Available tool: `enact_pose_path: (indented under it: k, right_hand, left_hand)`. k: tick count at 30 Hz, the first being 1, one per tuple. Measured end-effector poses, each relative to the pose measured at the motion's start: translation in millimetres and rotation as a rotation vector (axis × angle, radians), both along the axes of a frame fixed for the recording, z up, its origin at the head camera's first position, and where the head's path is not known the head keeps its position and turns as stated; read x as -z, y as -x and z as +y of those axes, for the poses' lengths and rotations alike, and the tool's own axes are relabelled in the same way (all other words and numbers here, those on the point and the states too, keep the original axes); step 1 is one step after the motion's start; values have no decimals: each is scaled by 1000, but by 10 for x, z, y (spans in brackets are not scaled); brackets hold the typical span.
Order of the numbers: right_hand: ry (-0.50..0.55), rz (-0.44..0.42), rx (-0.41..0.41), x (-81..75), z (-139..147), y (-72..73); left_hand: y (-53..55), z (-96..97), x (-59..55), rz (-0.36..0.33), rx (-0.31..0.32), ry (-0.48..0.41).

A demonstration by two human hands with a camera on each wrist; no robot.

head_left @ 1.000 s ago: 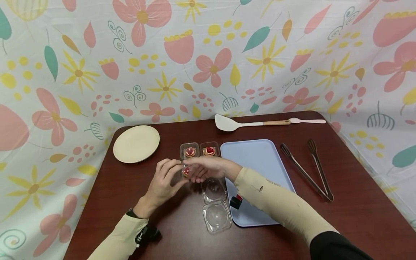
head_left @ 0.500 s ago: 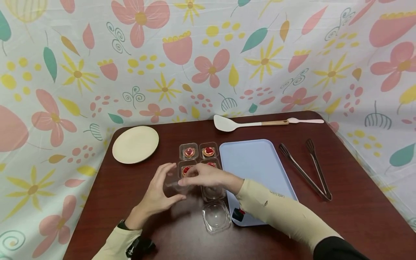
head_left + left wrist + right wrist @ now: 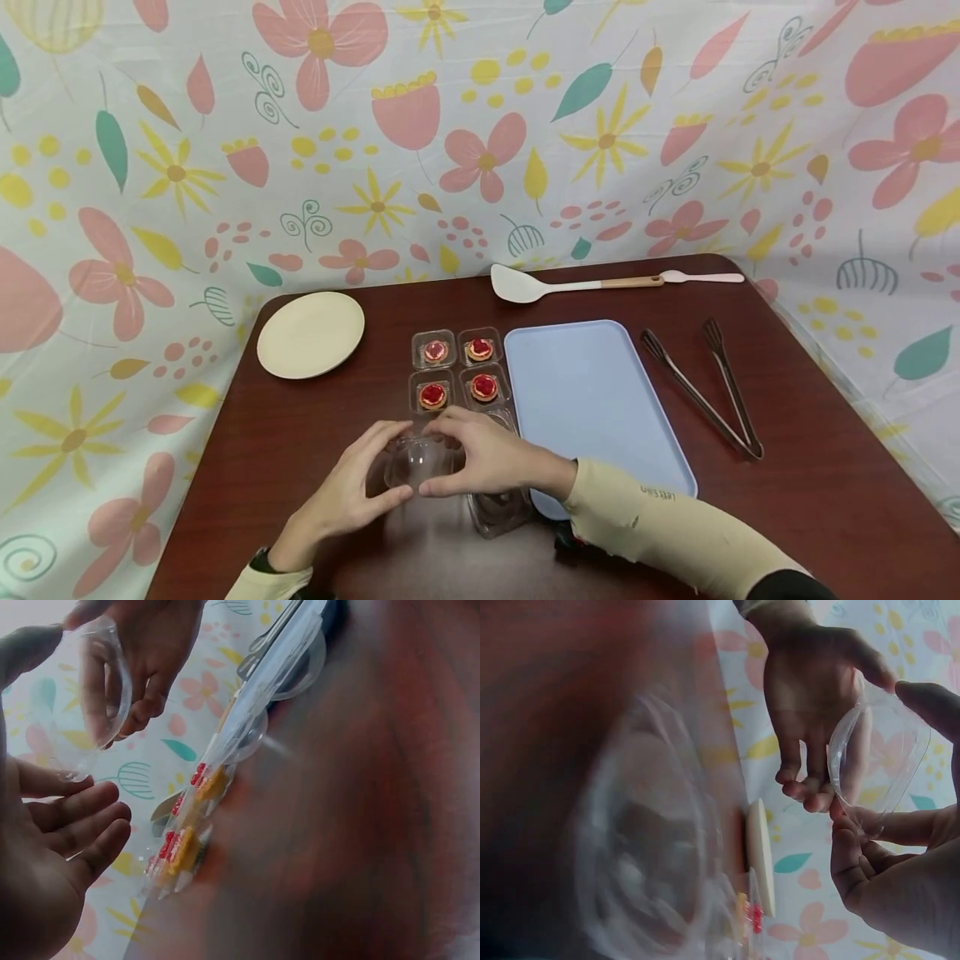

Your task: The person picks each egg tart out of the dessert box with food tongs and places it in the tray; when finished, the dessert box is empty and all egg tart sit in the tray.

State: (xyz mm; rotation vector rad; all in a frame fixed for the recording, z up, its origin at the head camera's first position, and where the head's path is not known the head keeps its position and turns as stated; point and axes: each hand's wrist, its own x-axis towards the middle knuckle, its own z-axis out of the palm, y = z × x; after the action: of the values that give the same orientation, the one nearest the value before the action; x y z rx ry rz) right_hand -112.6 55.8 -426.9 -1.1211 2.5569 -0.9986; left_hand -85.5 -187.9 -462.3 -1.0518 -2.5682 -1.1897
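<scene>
Between my two hands, above the dark table, is a clear plastic domed lid (image 3: 418, 463). My left hand (image 3: 341, 487) holds its left side between thumb and fingers, while my right hand (image 3: 491, 454) pinches the opposite side. In the right wrist view the lid (image 3: 885, 754) stands on edge, with thumbs at one end and fingers at the other. Just beyond the hands, several red-topped tarts (image 3: 432, 396) sit in clear square containers. Under my right hand lie other clear plastic pieces (image 3: 498, 512), partly hidden by it.
A light blue tray (image 3: 592, 383) lies to the right of the containers, with metal tongs (image 3: 738, 400) past it. At the back are a white spatula (image 3: 517, 285) and a small pale spreader (image 3: 705, 277). A cream plate (image 3: 311, 335) sits at the back left.
Both hands have come down from the tart containers toward me. The clear lid is now held between them, and the tarts behind are uncovered to view.
</scene>
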Motion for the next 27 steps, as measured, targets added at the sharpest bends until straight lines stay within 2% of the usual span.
enact_pose_path:
  k: [4,9,18,27]
  right_hand:
    - [-2,26,-30,85,16,-109]
    - [-40,122,-63,180,19,-216]
    - [-122,283,-65,345,14,-341]
    - [-183,420,-84,493,-2,-379]
  left_hand:
    - [-93,4,24,0,12,46]
    - [-179,-2,55,-28,32,121]
    - [-242,6,153,-96,38,177]
    - [-265,47,277,8,25,219]
